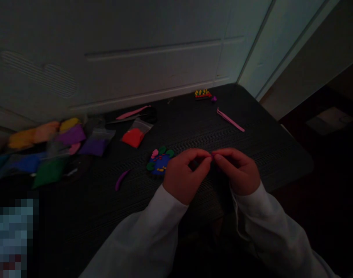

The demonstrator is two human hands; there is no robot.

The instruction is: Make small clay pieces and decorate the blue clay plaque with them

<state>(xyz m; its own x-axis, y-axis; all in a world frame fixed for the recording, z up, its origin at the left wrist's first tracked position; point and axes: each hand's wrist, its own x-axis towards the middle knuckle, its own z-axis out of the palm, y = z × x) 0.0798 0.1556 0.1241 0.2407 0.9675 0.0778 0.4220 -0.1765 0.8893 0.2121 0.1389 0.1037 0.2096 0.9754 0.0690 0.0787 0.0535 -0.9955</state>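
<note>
Above the dark table, my left hand (pixel 186 173) and my right hand (pixel 240 170) meet fingertip to fingertip. Both are closed in a pinch on a tiny pinkish-purple bit of clay (pixel 212 155), mostly hidden by the fingers. Just left of my left hand, and partly behind it, lies a clay pond piece (pixel 159 164) with a blue middle, green pads, a pink flower and small red and yellow bits. A curved purple clay tool or strip (pixel 122 180) rests farther left; its exact kind is unclear.
Pink tweezers (pixel 231 120) lie at the right. A small yellow-and-red clay piece (pixel 203 94) and a purple bit (pixel 214 99) sit at the back. Scissors (pixel 136 116), a bag of red clay (pixel 135 135) and several coloured clay bags (pixel 49 170) occupy the left.
</note>
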